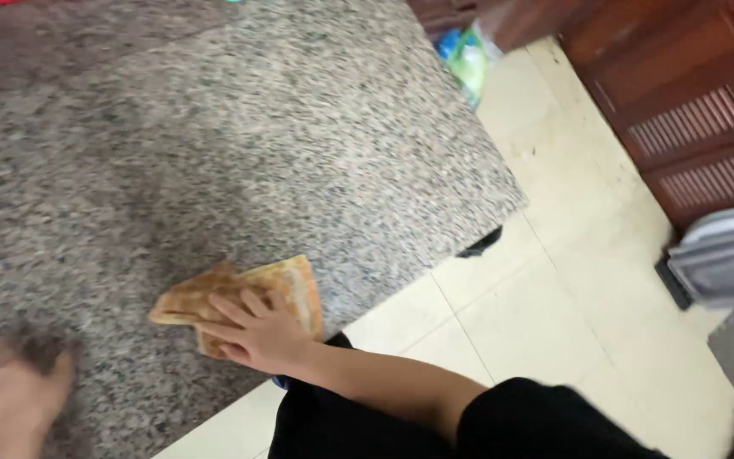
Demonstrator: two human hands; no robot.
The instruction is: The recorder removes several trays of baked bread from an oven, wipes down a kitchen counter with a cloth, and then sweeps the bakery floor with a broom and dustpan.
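The right hand [258,333] lies flat, palm down and fingers spread, pressing on a folded orange-and-yellow checked cloth [286,285]; it presses on the cloth rather than closing round it. The left hand [12,401] shows blurred at the lower left corner of the view, resting on or just above the stone with fingers loosely spread and nothing in it; whether it touches the surface cannot be told.

The cloth sits on the speckled grey granite countertop [239,144], close to its near edge and well in from the corner at the right. Part of the cloth sticks out to the left of the fingers as a folded point, and another part shows above and to the right of the knuckles.

The right forearm runs down and to the right from the cloth, ending in a black sleeve [545,421]; black clothing also shows beneath the arm. Past the counter edge lies a pale cream tiled floor [554,280]. At the top right stands a dark reddish-brown wooden cabinet with louvred doors [690,102]. A blue-and-green plastic bag [466,55] rests near the far corner of the counter, and a grey metal object [728,259] sits at the right edge.
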